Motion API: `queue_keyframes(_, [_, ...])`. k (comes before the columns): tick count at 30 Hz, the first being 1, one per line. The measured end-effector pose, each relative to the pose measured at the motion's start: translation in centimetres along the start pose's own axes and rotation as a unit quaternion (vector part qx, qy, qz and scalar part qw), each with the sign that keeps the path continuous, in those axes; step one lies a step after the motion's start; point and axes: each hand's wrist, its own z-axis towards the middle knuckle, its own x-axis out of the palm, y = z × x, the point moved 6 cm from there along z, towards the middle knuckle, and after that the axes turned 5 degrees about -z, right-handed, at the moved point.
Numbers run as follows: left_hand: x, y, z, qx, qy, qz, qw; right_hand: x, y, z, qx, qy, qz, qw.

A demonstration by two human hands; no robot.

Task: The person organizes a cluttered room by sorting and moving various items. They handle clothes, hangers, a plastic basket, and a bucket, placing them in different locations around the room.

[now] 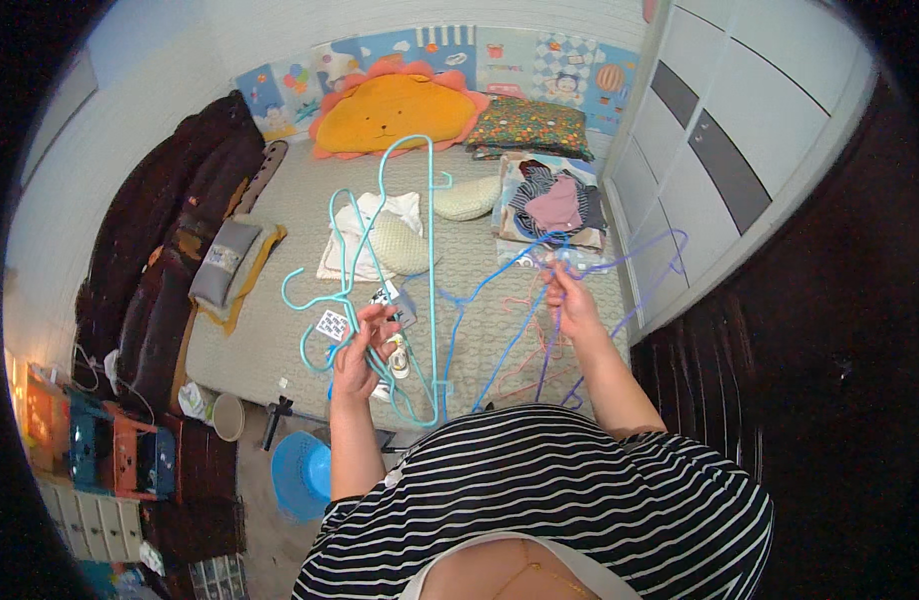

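Observation:
My left hand (363, 352) holds turquoise clothes hangers (432, 300) near their hooks, above the bed; the hooks point left and the long bars stand upright. In my right hand (568, 300) are blue hangers (497, 268) and purple hangers (647, 300), spread out to both sides of the fingers. Pink hangers (521, 369) lie on the bed below my right hand. Beyond my left hand are white folded cloth (339, 255) and a pale green cushion (401, 244). Small boxes and cards with printing lie beside that hand, partly hidden by it.
On the bed (294, 195) stand a yellow lion cushion (399, 112), a floral pillow (534, 124) and a clothes pile (553, 199). A grey pillow (225, 259) is at left. A white wardrobe (699, 142) borders the right side; a blue basin (298, 472) stands on the floor.

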Motion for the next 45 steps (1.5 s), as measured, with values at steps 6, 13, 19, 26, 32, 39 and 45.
queue_keyframes(6, [-1.1, -0.3, 0.1, 0.012, -0.009, -0.005, 1.000, -5.5, 3.8, 0.5, -0.129, -0.110, -0.021, 0.985])
queue_keyframes(13, [-2.3, -0.2, 1.2, 0.035, -0.082, -0.112, 0.990, -4.4, 7.6, -1.9, -0.267, -0.150, -0.079, 0.949])
queue_keyframes(19, [0.7, 5.3, 3.5, -0.112, -0.091, -0.074, 0.987, 5.1, 4.2, -5.8, -0.328, 0.021, -0.367, 0.870])
queue_keyframes(26, [6.7, 7.0, 6.8, -0.121, 0.033, -0.197, 0.972, 11.8, -0.7, -8.5, -0.464, 0.171, -0.511, 0.703])
queue_keyframes(32, [6.9, 6.0, 7.4, -0.144, 0.079, -0.303, 0.939, 9.9, -4.6, -9.8, -0.306, 0.267, -0.539, 0.738])
queue_keyframes(39, [4.0, 4.6, 6.7, -0.131, 0.001, -0.021, 0.991, -2.4, -3.9, -3.1, -0.035, -0.064, -0.530, 0.845])
queue_keyframes(45, [3.3, 5.7, 5.5, -0.159, -0.022, 0.075, 0.984, -3.7, -3.4, 1.7, -0.004, -0.028, -0.654, 0.756])
